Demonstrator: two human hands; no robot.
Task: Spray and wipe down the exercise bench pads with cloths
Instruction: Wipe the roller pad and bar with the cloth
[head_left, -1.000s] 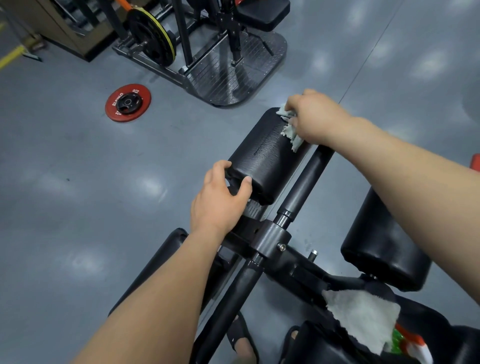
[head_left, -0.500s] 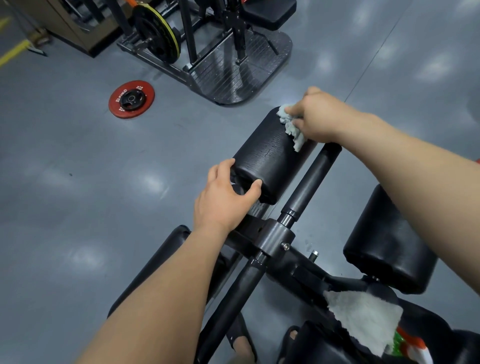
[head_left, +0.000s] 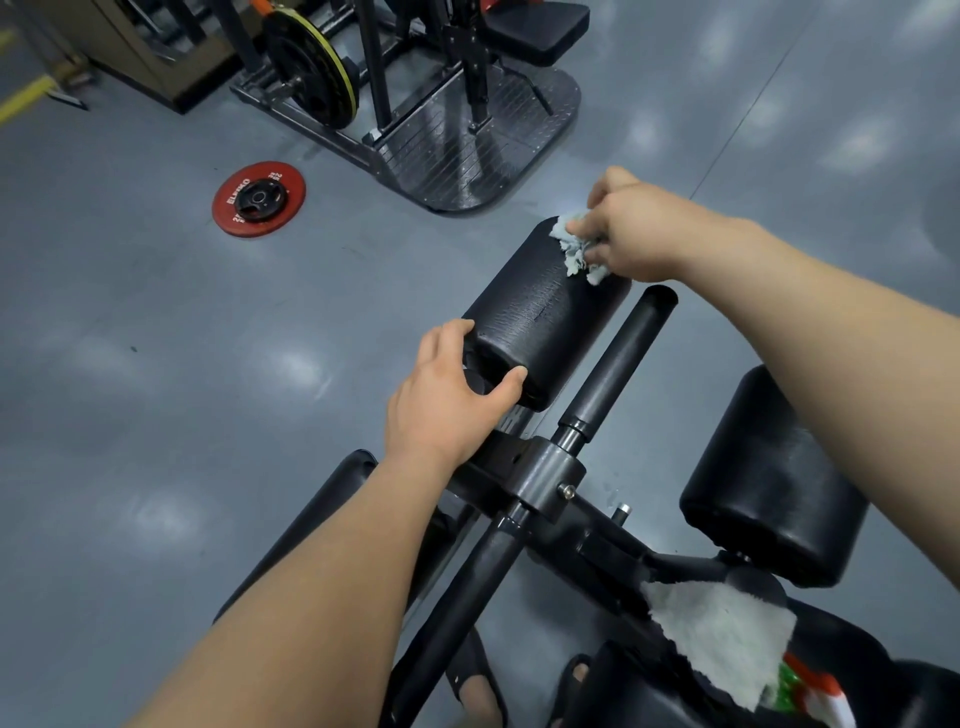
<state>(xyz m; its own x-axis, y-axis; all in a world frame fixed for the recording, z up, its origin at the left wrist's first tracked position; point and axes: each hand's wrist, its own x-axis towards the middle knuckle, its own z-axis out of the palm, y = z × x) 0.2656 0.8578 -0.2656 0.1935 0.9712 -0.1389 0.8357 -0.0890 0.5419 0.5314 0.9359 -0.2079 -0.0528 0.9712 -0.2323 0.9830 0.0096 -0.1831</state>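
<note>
A person's right hand (head_left: 628, 228) pinches a bunched pale cloth (head_left: 576, 254) against the far end of a black, creased roller pad (head_left: 540, 312) at mid-frame, while the left hand (head_left: 447, 400) curls fingers and thumb round its near end. Open grey floor (head_left: 156, 364) lies left of the pad and beyond it; a black bar (head_left: 618, 364) runs just beside its right edge. Three pads show, counting the right pad (head_left: 769, 478) and lower-left pad (head_left: 311, 525), and two cloths, the second cloth (head_left: 722, 634) draped at lower right.

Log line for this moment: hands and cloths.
step: wipe roller pad | right hand: grips cloth at far end | left hand: grips near end | spare cloth: draped on bench
</note>
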